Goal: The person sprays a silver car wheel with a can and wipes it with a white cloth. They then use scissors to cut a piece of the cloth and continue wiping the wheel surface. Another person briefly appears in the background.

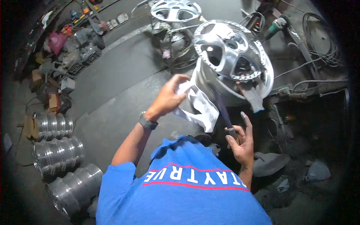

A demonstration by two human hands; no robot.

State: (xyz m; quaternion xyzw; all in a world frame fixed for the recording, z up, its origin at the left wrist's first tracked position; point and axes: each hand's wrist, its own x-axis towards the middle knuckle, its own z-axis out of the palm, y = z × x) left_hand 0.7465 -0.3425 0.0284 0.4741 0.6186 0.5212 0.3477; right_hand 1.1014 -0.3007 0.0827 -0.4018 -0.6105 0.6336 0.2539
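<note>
my left grip [167, 98] pinches a white cloth [198, 107] beside the alloy wheel [232, 56]; my right grip [240, 142] clasps a dark strap [223, 108] below it.

We see a white cloth [198, 107] — crumpled, hanging in loose folds against a polished silver alloy wheel [232, 56]. The wheel stands tilted, spokes facing us — a thin dark strap [222, 107] slants below its rim.

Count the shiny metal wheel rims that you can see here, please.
5. Three rims lie in a row on the floor at the left; one stands before the hands; one lies behind it at the top. More may be hidden.
</note>
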